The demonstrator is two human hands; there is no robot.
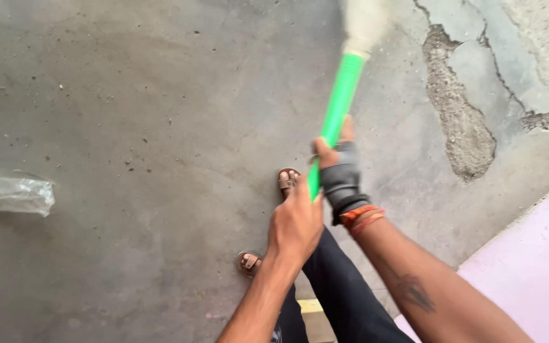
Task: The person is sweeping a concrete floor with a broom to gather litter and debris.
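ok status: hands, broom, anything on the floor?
Left hand and right hand, fingerless glove, both gripping green broom handle. Bristles blurred at top edge. Crumpled clear plastic bag on concrete floor, far left; cracked patch right.

Left hand and gloved right hand both clenched, arms extended.

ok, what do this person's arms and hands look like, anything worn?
Left hand bare, no sleeve. Right hand wears a dark grey fingerless glove; orange and red thread bands circle the wrist. A dark tattoo marks the right forearm. No sleeves on either arm.
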